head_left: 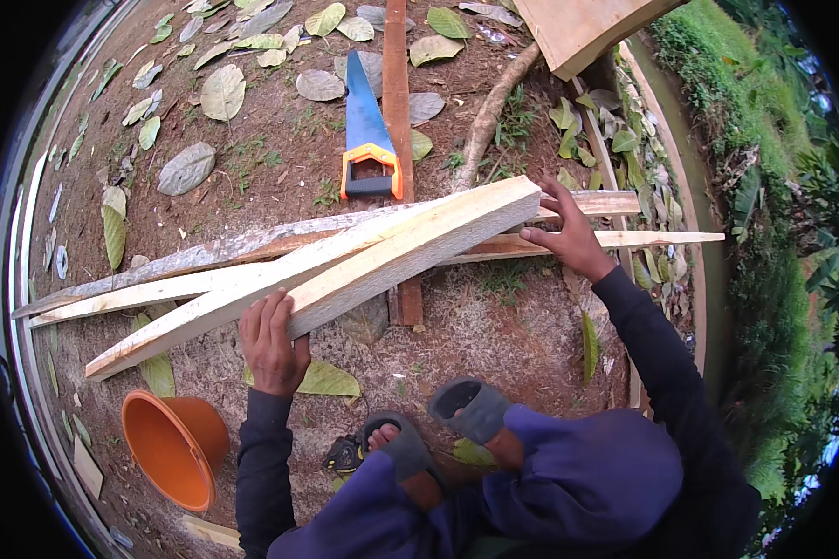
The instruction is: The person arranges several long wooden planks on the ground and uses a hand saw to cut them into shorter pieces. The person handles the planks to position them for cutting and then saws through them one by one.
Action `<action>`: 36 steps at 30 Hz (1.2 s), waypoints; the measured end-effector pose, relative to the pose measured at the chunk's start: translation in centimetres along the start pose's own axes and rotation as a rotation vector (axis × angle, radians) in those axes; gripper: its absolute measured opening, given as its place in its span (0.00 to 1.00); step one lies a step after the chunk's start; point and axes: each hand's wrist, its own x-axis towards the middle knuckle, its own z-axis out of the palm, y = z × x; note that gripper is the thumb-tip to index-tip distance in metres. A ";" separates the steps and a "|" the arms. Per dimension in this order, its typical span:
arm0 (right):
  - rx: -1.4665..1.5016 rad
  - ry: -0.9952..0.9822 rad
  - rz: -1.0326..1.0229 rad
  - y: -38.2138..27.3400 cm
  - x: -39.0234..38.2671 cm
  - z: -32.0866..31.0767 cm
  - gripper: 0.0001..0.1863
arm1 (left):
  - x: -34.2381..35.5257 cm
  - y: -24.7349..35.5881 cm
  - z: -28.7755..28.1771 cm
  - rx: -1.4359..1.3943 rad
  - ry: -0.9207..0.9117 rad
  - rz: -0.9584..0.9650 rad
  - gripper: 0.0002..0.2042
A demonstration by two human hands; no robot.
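Note:
A pale squared timber (419, 242) slants up to the right in front of me, its rough side face toward me. My left hand (275, 340) is closed on its near left end, fingers over the top. At the far right end, my right hand (570, 233) curves its fingers and thumb round the timber. Just behind it, and partly covered by it, lies a longer pale beam (177, 321) reaching to the lower left. Two thinner lengths, a weathered plank (196, 256) and a pale strip (662, 238), cross the ground beyond.
A blue-bladed handsaw (371, 130) with an orange and black handle lies against a brown board (396, 84). An orange bucket (174, 447) stands at lower left. A tape measure (345, 455) lies beside my sandalled feet. A wooden block (587, 33) juts in at top right; leaves litter the soil.

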 end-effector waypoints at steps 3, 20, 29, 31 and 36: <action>0.307 -0.019 0.052 1.5 0.9 1.3 0.52 | 0.1 -0.9 0.5 0.050 0.010 0.050 0.28; 0.324 -0.258 0.020 3.8 2.0 0.1 0.57 | 1.7 -2.1 0.9 -0.035 -0.114 0.049 0.31; 0.204 0.009 0.133 -0.1 0.2 0.1 0.33 | 6.0 -2.7 -4.1 -0.149 -0.427 0.012 0.37; 0.127 -0.027 0.242 -0.9 0.5 -1.0 0.34 | 6.9 -2.6 -3.6 -0.082 -0.418 0.031 0.36; 0.112 -0.038 0.296 -2.8 1.6 -1.2 0.39 | 9.8 -3.2 -4.2 0.008 -0.537 -0.009 0.33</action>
